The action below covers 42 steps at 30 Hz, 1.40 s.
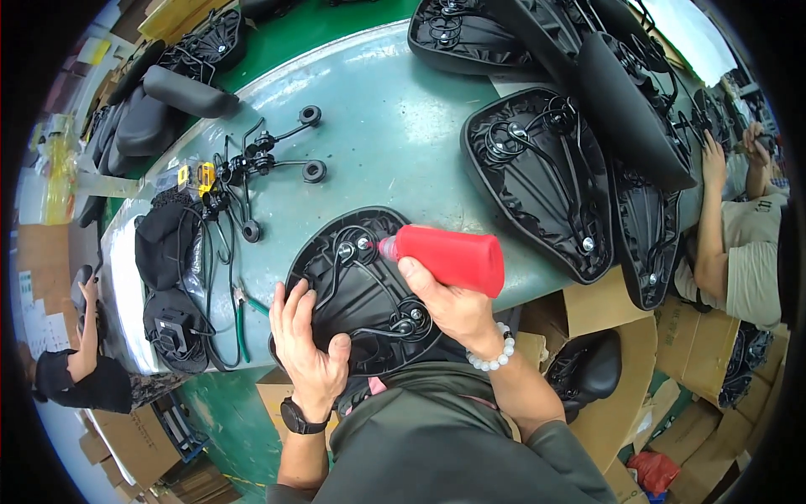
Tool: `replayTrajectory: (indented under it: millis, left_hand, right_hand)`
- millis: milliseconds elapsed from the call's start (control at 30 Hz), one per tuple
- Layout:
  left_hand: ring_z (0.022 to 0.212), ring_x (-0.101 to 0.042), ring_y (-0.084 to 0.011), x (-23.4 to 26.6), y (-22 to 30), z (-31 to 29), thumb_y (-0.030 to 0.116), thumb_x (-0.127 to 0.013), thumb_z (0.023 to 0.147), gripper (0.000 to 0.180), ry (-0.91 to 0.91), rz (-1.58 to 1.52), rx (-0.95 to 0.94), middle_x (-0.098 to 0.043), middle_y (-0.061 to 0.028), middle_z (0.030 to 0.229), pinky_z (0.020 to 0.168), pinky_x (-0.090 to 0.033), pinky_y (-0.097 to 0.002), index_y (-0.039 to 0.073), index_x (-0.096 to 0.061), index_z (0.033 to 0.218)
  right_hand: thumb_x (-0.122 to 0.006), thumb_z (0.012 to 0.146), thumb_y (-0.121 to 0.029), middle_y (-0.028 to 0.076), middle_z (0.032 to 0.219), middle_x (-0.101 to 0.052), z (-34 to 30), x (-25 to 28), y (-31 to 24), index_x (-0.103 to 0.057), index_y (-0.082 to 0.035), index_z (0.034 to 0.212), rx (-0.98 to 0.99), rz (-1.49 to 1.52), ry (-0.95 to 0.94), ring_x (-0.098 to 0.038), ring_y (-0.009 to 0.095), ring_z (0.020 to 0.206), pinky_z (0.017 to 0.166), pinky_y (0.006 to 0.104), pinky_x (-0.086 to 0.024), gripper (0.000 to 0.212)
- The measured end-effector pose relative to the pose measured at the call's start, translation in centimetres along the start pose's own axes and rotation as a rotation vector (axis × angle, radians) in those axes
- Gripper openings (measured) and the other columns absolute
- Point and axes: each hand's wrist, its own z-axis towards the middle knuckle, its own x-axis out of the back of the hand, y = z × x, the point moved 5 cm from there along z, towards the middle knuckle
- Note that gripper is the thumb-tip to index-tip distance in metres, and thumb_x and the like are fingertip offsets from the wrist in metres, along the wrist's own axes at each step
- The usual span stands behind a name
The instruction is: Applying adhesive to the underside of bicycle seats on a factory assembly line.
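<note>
An upturned black saddle [388, 290] lies at the table's near edge in front of me, its ribbed underside, bent rods and coil springs showing. My right hand [449, 307] is closed around a red squeeze bottle [460, 256], tilted so its clear nozzle points left. The nozzle tip is right by a bolt [363, 244] at the saddle's far end; whether they touch I cannot tell. My left hand [306, 340] lies on the saddle's left side with its fingers stretched out and nothing in them.
Loose rod-and-clamp parts [262, 160], green-handled pliers [242, 323] and a dark cable-wrapped bundle [172, 252] lie to the left. More upturned saddles [537, 185] are heaped at the right. Open cardboard boxes [609, 315] stand below. Other people work at both sides.
</note>
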Motion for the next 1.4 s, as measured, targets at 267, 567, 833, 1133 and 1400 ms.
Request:
replayTrajectory:
  millis: [267, 567, 833, 1133, 1400]
  left_hand:
    - [0.123, -0.041, -0.0463, 0.2, 0.1, 0.1, 0.053, -0.048, 0.091, 0.062, 0.006, 0.004, -0.007, -0.054, -0.0202, 0.123, 0.101, -0.031, -0.0546, 0.001, -0.048, 0.124]
    - [0.122, -0.042, -0.0468, -0.1, 0.1, 0.0, 0.052, -0.049, 0.091, 0.061, 0.017, -0.008, -0.022, -0.056, -0.0195, 0.12, 0.101, -0.032, -0.0538, 0.001, -0.048, 0.124]
    - [0.124, -0.041, -0.0454, -0.5, -0.1, -0.3, 0.052, -0.049, 0.091, 0.063, 0.011, -0.032, -0.006, -0.056, -0.0187, 0.121, 0.103, -0.03, -0.0514, 0.0, -0.047, 0.127]
    - [0.126, -0.04, -0.0443, -0.7, 0.2, 0.1, 0.053, -0.049, 0.091, 0.064, 0.019, -0.033, -0.013, -0.057, -0.018, 0.121, 0.104, -0.029, -0.0508, 0.0, -0.048, 0.126]
    - [0.12, -0.047, -0.0369, 4.6, -3.0, -2.2, 0.033, -0.052, 0.092, 0.046, 0.214, -0.194, 0.122, -0.055, -0.0195, 0.122, 0.101, -0.035, -0.0452, -0.002, -0.053, 0.122]
  right_hand:
    - [-0.072, 0.081, -0.012, 0.013, 0.095, -0.069, 0.0, -0.1, 0.2, -0.066, 0.003, 0.102, 0.05, -0.043, -0.02, -0.067, 0.017, 0.084, 0.074, 0.0295, -0.053, 0.026]
    - [-0.066, 0.084, -0.004, 0.009, 0.089, -0.069, -1.9, 2.2, -0.8, -0.066, 0.004, 0.096, -0.061, 0.074, 0.018, -0.065, 0.015, 0.08, 0.072, 0.0287, -0.053, 0.015]
    - [-0.068, 0.08, -0.006, 0.008, 0.079, -0.068, -3.2, 4.9, -2.2, -0.068, 0.002, 0.087, 0.02, -0.07, -0.011, -0.064, 0.016, 0.072, 0.064, 0.0293, -0.051, 0.011]
    - [-0.072, 0.077, -0.008, 0.006, 0.077, -0.068, -3.0, 5.5, -2.5, -0.068, 0.001, 0.089, 0.081, -0.201, -0.082, -0.064, 0.015, 0.07, 0.063, 0.0285, -0.051, 0.015]
    - [-0.064, 0.083, -0.008, 0.01, 0.087, -0.068, -4.3, 6.8, -1.4, -0.065, 0.003, 0.098, -0.156, 0.145, 0.184, -0.066, 0.021, 0.074, 0.062, 0.028, -0.051, 0.019]
